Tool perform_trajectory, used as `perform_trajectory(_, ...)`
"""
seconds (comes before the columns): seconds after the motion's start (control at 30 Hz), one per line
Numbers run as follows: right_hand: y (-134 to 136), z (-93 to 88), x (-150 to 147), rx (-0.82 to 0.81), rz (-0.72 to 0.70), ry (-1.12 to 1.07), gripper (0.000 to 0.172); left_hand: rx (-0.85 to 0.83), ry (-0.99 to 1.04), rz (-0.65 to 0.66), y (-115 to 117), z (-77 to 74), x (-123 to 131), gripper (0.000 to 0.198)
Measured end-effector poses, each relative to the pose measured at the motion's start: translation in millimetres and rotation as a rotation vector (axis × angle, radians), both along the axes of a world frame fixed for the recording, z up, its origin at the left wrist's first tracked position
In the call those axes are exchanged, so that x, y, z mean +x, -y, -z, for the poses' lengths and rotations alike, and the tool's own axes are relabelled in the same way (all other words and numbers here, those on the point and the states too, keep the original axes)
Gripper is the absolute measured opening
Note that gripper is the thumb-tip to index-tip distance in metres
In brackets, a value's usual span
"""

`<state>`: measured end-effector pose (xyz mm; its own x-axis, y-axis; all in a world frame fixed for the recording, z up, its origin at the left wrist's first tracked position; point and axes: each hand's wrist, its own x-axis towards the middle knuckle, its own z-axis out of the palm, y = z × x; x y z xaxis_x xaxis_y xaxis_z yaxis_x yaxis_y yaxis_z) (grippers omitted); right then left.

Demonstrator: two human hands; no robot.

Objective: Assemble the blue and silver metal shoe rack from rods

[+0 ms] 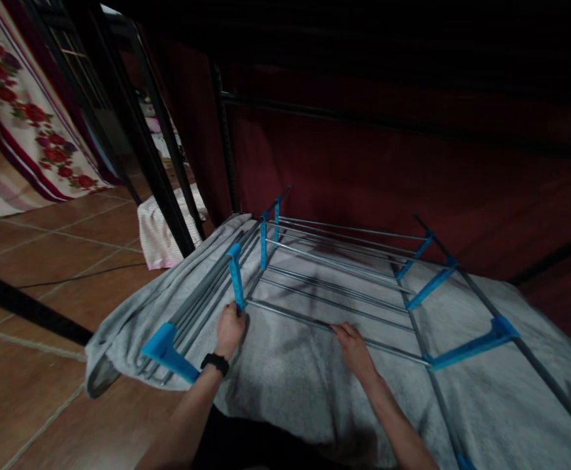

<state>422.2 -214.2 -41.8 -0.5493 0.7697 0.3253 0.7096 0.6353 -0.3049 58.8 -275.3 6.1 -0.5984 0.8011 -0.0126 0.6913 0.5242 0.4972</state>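
A partly assembled rack of grey metal tubes and blue plastic brackets lies on a grey blanket [305,378]. My left hand [230,331], with a black band at the wrist, is closed around the lower end of an upright blue bracket [236,277], where a front tube joins it. Along that same metal tube [290,314], my right hand [355,349] pinches it near the middle with thumb and fingers. The tube's far end meets another blue bracket [472,346] on the right. Several loose tubes [200,297] lie bundled left of my left hand, beside a blue bracket [168,352].
A dark bed frame post [138,130] rises at the left, and a dark red wall [364,170] stands behind the rack. Striped cloth [161,228] hangs near the post. Tiled floor [31,398] and a floral curtain [35,111] are farther left.
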Motion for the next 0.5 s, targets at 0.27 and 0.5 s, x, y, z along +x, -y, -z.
perform_trajectory(0.27,1.6,-1.2,6.1,-0.027,-0.045,0.004,0.062,0.038,0.026,-0.025,-0.1,7.2,2.5,0.02)
perform_trajectory(0.5,1.3,0.8,7.8,-0.037,-0.067,0.019,0.059,0.017,0.016,-0.042,-1.8,6.7,2.0,0.021)
